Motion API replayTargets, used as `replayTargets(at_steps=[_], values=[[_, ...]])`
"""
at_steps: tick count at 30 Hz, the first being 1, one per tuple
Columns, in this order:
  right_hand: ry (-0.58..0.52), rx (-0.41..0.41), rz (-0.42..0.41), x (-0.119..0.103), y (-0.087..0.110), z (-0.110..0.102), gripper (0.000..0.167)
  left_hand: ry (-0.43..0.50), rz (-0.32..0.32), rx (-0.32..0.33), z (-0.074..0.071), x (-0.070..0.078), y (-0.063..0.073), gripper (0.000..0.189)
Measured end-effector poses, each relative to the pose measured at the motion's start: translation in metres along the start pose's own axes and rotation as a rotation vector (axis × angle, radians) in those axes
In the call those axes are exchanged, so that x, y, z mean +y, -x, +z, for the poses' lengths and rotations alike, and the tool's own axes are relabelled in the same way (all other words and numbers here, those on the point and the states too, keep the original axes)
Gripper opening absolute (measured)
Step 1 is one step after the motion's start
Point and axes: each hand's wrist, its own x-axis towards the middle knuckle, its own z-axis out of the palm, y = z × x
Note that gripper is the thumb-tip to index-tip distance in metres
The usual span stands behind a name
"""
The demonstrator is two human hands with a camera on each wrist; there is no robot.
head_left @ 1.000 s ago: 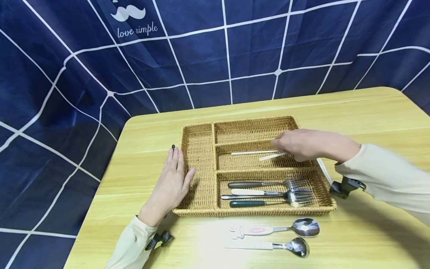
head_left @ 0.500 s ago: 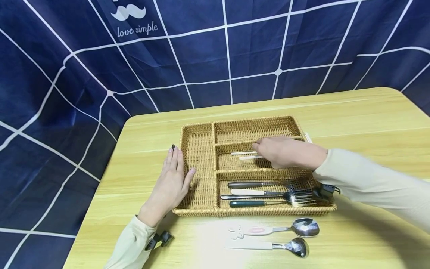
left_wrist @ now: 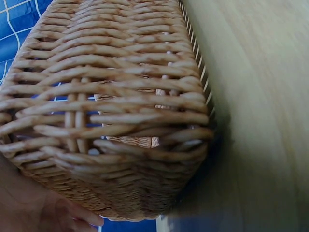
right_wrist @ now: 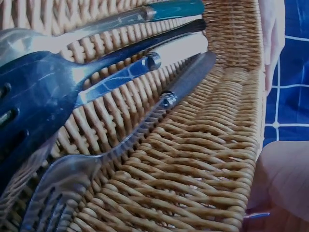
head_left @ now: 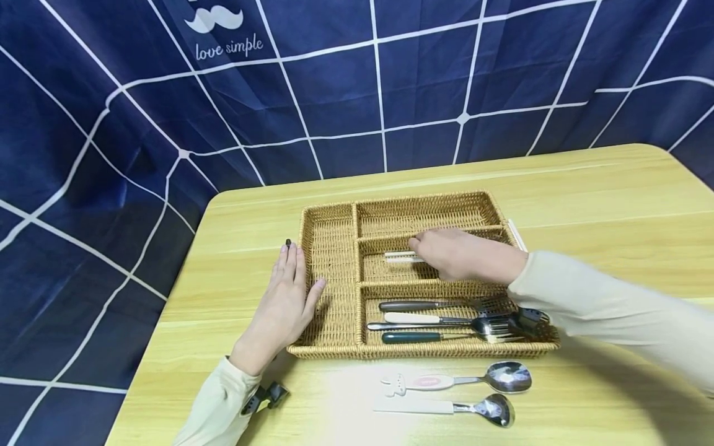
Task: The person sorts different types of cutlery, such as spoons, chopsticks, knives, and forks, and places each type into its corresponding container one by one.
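Observation:
My right hand [head_left: 460, 253] reaches low into the middle compartment of the wicker cutlery basket [head_left: 359, 352]. Its fingers pinch a thin white chopstick [head_left: 403, 260], whose far part the hand hides. Just behind it lies a second white chopstick [head_left: 397, 253], almost parallel. Along the basket's left wall rests my left hand [head_left: 281, 305], fingers straight and thumb over the rim; the left wrist view shows its fingers [left_wrist: 63, 212] beside the weave. Several forks lie in the front compartment, among them one with a green handle [head_left: 409, 337] and one with a cream handle [head_left: 411, 318].
Two spoons lie on the table in front of the basket, one with a pink and white handle [head_left: 435, 382], one plain white [head_left: 418, 406]. A white strip [head_left: 517, 235] shows along the basket's right outer side. Behind the table hangs a blue curtain [head_left: 424, 80].
My right hand has moved left along the middle compartment, bringing its chopstick from a slant to nearly parallel alongside the other. My left hand and the basket have stayed put.

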Motion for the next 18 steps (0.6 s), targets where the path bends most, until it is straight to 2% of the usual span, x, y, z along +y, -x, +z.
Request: replayTargets(at_steps=[3,6,13,18], values=[[-0.004,0.05,-0.009,-0.001,0.0,0.003,0.055,-0.001,0.001,0.005,0.0,0.0,0.0,0.074],[0.039,0.108,-0.029,0.0,-0.001,0.006,0.047,0.0,0.0,0.005,0.001,0.0,0.0,0.074],[0.26,0.294,-0.138,0.006,-0.004,0.016,0.021,0.005,0.0,0.011,0.002,0.0,0.0,0.073],[0.307,0.409,-0.189,0.01,-0.008,0.023,0.03,0.005,-0.003,0.016,0.003,0.0,0.0,0.073]])
